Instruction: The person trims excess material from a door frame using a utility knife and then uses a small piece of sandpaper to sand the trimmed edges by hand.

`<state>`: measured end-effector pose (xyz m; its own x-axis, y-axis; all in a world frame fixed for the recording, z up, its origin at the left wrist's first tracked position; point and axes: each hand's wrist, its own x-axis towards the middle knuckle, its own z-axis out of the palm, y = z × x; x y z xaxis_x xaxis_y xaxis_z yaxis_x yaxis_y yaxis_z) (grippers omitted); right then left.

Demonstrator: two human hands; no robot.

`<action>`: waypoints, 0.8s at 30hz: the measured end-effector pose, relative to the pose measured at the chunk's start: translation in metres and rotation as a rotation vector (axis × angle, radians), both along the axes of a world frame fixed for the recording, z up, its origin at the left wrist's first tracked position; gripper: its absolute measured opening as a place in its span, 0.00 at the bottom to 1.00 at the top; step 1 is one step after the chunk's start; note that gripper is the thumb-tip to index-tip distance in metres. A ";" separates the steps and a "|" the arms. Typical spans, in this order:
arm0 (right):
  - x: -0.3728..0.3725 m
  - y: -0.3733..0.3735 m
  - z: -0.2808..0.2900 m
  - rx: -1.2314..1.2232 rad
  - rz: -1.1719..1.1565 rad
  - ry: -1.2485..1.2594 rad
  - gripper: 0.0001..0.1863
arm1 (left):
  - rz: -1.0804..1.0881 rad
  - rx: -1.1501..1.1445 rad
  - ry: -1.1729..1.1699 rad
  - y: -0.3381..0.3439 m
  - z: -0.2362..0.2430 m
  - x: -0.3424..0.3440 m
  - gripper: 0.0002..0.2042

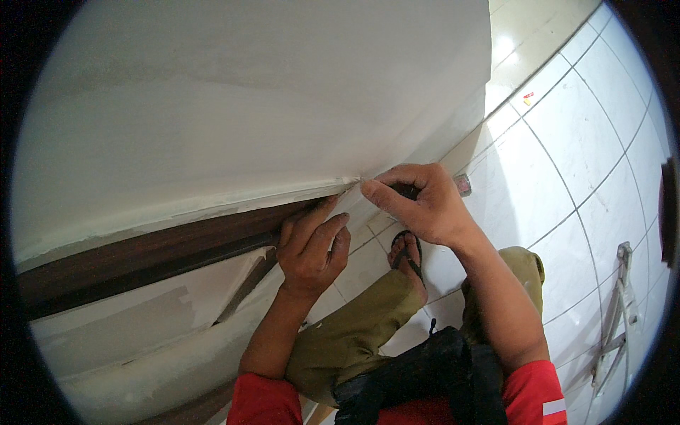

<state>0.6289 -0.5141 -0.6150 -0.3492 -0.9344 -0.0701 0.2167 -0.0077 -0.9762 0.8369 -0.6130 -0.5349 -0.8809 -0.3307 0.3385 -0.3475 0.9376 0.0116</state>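
A large white panel fills the upper left, with a dark brown wooden edge strip running below it. My left hand rests with its fingers pressed against the strip near the panel's corner. My right hand is closed around a small tool with a silvery tip, thumb and forefinger pinched at the panel's corner edge. The tool's working end is hidden by my fingers.
White floor tiles with dark grout lines spread to the right. My foot in a black sandal and olive trousers are below the hands. A metal bracket-like object lies on the floor at right. A black bag hangs at my chest.
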 end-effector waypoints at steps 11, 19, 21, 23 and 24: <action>-0.001 -0.001 -0.007 0.083 0.033 0.072 0.20 | 0.003 -0.018 -0.006 0.002 0.001 -0.001 0.10; 0.001 0.000 0.000 0.063 -0.013 -0.008 0.25 | 0.007 -0.005 -0.001 0.001 0.001 -0.001 0.11; 0.004 -0.001 0.002 0.052 0.009 -0.064 0.25 | -0.012 -0.010 0.001 0.000 0.000 -0.001 0.11; 0.004 -0.004 0.001 0.066 -0.004 -0.018 0.25 | -0.052 -0.025 0.008 -0.002 -0.001 -0.001 0.11; 0.003 -0.004 -0.001 0.074 -0.010 0.005 0.24 | -0.049 -0.020 0.002 -0.002 -0.001 0.000 0.11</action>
<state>0.6318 -0.5186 -0.6158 -0.3592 -0.9231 -0.1373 0.2122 0.0625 -0.9752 0.8367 -0.6151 -0.5359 -0.8951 -0.2805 0.3466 -0.3015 0.9535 -0.0068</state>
